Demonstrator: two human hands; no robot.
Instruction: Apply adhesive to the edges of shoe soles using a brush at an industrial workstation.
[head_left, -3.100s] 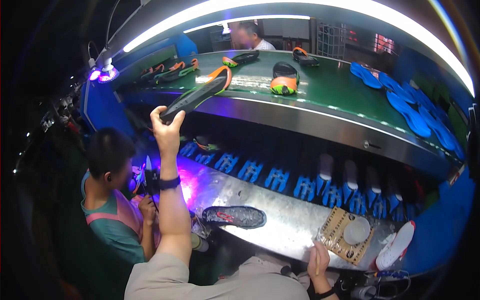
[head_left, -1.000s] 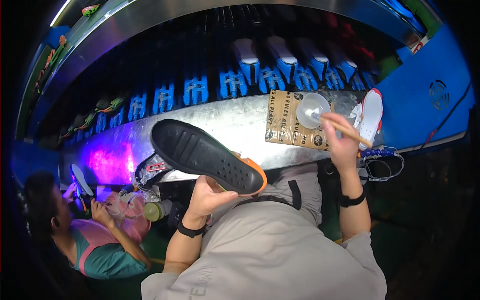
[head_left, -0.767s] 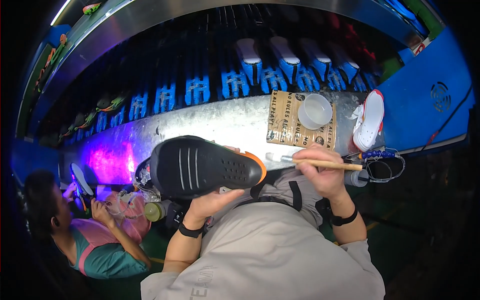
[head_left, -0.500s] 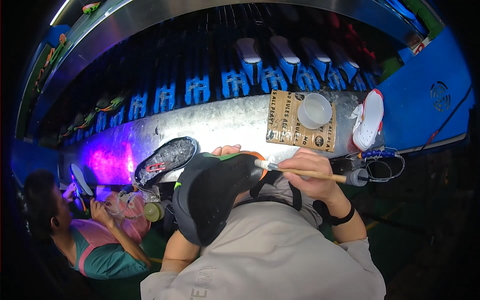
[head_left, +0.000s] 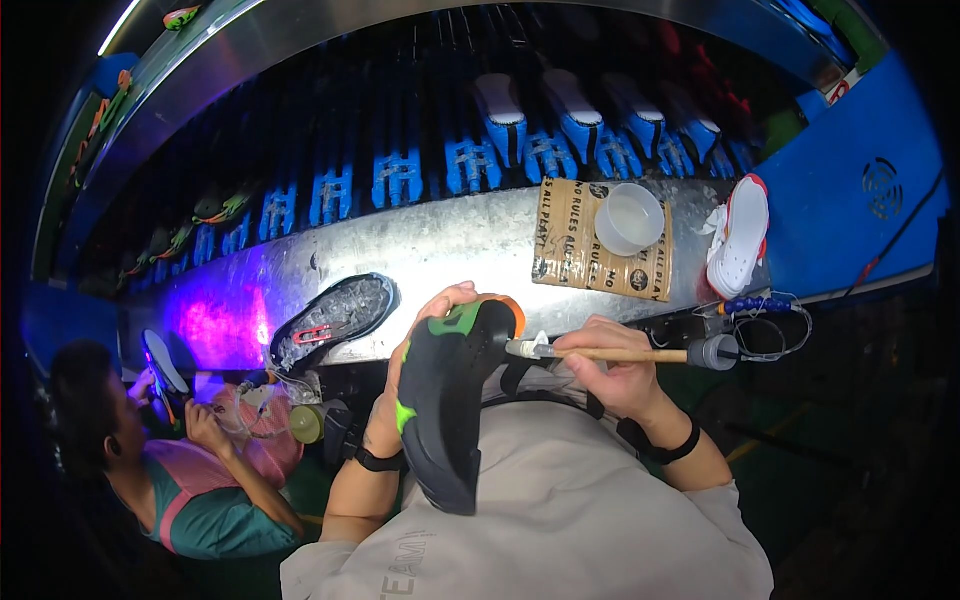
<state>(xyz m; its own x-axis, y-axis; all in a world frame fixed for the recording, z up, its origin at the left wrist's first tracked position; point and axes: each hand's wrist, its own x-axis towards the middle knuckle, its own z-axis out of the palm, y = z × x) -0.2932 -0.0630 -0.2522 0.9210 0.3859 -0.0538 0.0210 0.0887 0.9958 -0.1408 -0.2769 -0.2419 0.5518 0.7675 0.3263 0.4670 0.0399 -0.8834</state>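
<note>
My left hand [head_left: 420, 330] is wrapped round a black shoe [head_left: 445, 390] with green and orange trim, held tilted over my lap with its underside turned partly to the right. In my right hand [head_left: 615, 372] is a brush [head_left: 625, 355] with a wooden handle and pale bristles, gripped near the ferrule. Its bristles are at the shoe's far end, by the orange edge; whether they touch is hard to tell. The brush handle reaches right to a grey round part [head_left: 712, 352], and I cannot tell whether the two are joined.
A dark shoe-shaped mould [head_left: 335, 318] lies on the metal bench [head_left: 430, 235]. A translucent cup [head_left: 629, 220] stands on taped cardboard [head_left: 560, 240], beside a red-and-white shoe [head_left: 740, 235]. Blue holders [head_left: 398, 178] line the far side. At left a co-worker [head_left: 190, 470] handles another shoe.
My left hand has turned the shoe more upright and edge-on, so its side and more of my fingers show. The brush has shifted slightly left and down along the shoe's far end.
</note>
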